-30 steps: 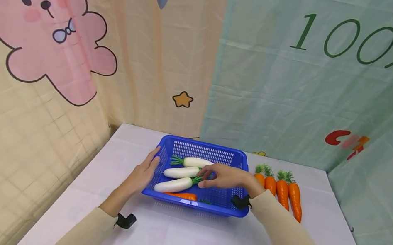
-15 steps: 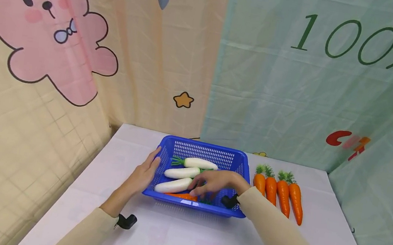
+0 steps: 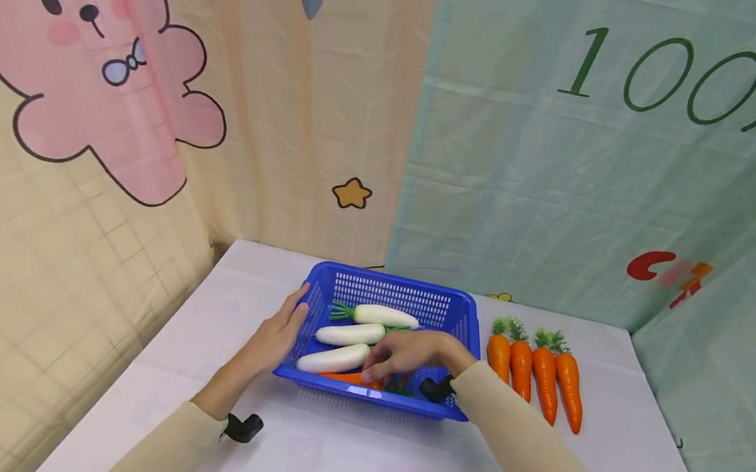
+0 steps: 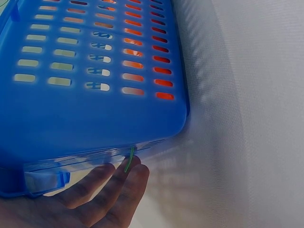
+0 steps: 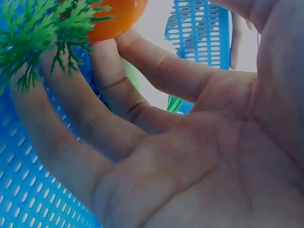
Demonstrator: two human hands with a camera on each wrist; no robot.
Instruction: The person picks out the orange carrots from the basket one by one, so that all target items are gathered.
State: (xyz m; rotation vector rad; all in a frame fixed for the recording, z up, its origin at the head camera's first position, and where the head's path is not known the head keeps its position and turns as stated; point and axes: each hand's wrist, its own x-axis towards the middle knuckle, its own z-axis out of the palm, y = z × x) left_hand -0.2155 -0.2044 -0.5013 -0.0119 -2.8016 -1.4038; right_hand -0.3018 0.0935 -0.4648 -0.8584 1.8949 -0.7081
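A blue perforated plastic basket (image 3: 389,280) holds several white radishes (image 3: 346,333) with green tops and an orange carrot (image 3: 345,377) near its front wall. My right hand (image 3: 408,351) reaches down inside, its fingers and thumb on the carrot near the leafy end. In the right wrist view, curled fingers touch the rounded end of the carrot (image 5: 116,21) beside its green leaves (image 5: 40,35). My left hand (image 3: 274,337) rests against the basket's left side, fingers nearly straight along the outer wall in the left wrist view. The left thumb is near the rim.
Several orange carrots (image 3: 544,380) with leafy tops lie in a row on the white-covered table (image 3: 346,465), just right of the basket. Printed curtains (image 3: 504,165) rise behind the table and at both sides.
My right hand has moved from above the radishes down and toward the front wall, onto the carrot in the basket. My left hand stays at the basket's side.
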